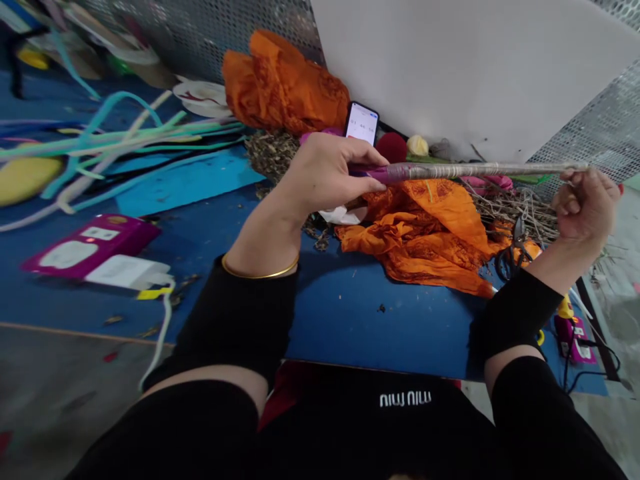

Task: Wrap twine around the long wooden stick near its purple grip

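Gripping a wrapped rod (465, 171) level, your left hand (320, 175) pinched its purple end — right hand (586, 203) (fist-closed) clamped the other — above orange cloth (425, 233) on the blue surface (350, 313).

Hidden inside the left hand (325, 175): purple end of the wrapped stick (475, 171). Too small to read: phone (361, 123) screen at 12 o'clock. Cut off at 9 o'clock: yellow foam piece (23, 179). Partly buried under orange cloth (430, 233): scissors (515, 250).
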`<state>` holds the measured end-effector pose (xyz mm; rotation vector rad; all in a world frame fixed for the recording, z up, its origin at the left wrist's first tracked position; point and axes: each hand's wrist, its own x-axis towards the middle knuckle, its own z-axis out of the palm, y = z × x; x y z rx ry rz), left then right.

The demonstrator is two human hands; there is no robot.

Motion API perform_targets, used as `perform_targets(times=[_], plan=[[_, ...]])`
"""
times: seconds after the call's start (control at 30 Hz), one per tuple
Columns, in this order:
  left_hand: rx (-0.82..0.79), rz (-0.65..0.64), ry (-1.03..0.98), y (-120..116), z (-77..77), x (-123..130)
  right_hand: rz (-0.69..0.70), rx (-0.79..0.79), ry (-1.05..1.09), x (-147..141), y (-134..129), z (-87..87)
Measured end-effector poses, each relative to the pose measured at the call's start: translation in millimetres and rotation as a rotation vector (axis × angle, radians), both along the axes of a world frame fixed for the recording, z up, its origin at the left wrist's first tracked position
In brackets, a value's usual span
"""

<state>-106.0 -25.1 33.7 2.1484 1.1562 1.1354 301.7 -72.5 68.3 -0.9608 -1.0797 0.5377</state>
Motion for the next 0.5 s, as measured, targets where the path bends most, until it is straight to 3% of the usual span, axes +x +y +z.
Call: perform_targets(times=[0.2, 0.37, 0.5], plan=[[-0.160, -0.103, -0.007, 5, 3.4, -14, -0.578, -0.013, 0.068, 44, 22, -10.0], [-0.259, -0.128, -0.014, 6, 10.6, -27, -0.742, -0.131, 0.018, 55, 29, -9.7], [-0.294, -0.080, -0.008, 4, 18.6, -43, -0.768, -0.278, -0.075, 50, 16, -6.8]])
